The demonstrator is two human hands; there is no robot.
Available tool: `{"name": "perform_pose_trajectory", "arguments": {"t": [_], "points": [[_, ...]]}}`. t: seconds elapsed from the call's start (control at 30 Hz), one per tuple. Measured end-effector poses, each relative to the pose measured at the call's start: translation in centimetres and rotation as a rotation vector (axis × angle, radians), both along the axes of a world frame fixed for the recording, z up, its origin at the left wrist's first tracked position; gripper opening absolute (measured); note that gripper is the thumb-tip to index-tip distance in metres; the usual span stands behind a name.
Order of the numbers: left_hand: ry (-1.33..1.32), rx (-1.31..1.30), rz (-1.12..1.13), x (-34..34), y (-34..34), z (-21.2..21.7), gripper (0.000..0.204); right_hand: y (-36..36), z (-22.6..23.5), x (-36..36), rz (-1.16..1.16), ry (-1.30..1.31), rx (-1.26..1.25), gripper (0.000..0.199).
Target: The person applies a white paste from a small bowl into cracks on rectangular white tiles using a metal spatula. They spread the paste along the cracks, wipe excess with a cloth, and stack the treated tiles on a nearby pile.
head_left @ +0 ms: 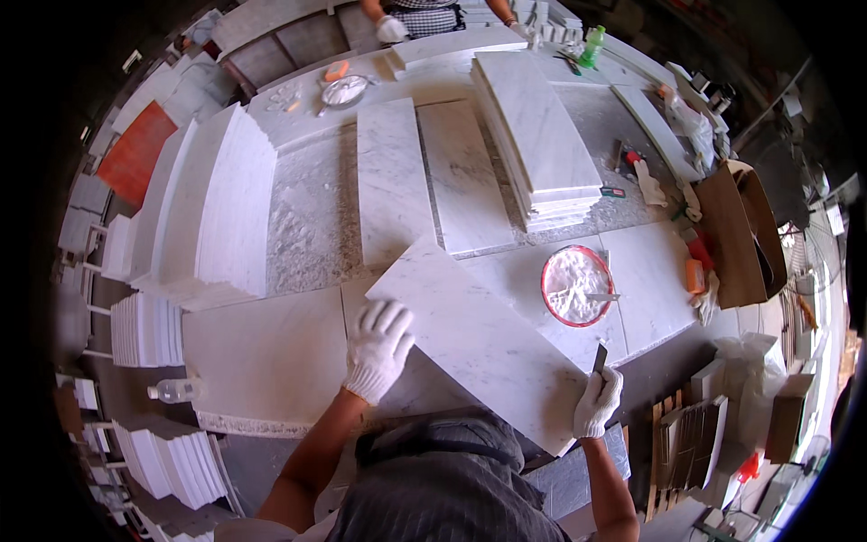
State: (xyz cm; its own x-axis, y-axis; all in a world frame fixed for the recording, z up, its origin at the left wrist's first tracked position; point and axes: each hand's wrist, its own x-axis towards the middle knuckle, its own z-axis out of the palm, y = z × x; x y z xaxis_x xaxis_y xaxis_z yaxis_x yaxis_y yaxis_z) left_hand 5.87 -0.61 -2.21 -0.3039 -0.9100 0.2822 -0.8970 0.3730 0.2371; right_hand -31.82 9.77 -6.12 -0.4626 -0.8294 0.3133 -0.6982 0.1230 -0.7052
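A white slab with grey veins [492, 339] lies diagonally in front of me, one corner jutting over the near edge of the bench. By its left edge is my left hand [381, 348] in a white knitted glove, fingers stretched out with nothing visible in them. My right hand [598, 402], gloved alike, is closed around a putty knife [601, 356] at the slab's near right corner. The knife's flat dark blade points up; its handle is hidden in the glove. Beyond the slab stands a red-rimmed bowl [545, 287] of white paste, with a flat tool [601, 296] in it.
Two veined slabs [390, 172] lie flat farther back, between a slab stack [546, 135] and upright slabs [203, 208]. A cardboard box [722, 235] stands right, a plastic bottle [176, 390] left. Across the bench, a gloved co-worker's hand [391, 30] is near another slab.
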Motion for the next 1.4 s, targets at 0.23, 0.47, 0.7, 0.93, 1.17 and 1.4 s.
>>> {"name": "perform_pose_trajectory", "arguments": {"t": [0.23,0.47,0.7,0.93,1.17,1.4], "points": [[-0.128,0.012,-0.003,-0.4,-1.7,-1.0,0.050,0.2,-0.8,0.1,-0.051,0.028,-0.037,0.011],[-0.196,0.049,-0.052,-0.7,-1.9,-0.9,0.052,0.0,0.0,0.0,-0.084,0.090,-0.045,0.011],[-0.215,0.072,-0.158,-3.1,0.6,0.7,0.048,-0.2,-0.1,-0.2,-0.077,0.027,-0.053,0.007],[-0.121,0.267,-0.210,-7.1,2.9,2.8,0.036,0.0,0.2,-0.6,-0.026,-0.094,-0.077,0.015],[0.161,0.317,-0.192,-14.3,0.9,1.9,0.021,1.1,0.6,-2.3,0.053,-0.144,-0.036,0.022],[0.129,0.161,-0.185,-24.3,-11.2,-2.5,0.030,0.1,0.8,-3.5,0.182,-0.279,-0.050,0.029]]}}
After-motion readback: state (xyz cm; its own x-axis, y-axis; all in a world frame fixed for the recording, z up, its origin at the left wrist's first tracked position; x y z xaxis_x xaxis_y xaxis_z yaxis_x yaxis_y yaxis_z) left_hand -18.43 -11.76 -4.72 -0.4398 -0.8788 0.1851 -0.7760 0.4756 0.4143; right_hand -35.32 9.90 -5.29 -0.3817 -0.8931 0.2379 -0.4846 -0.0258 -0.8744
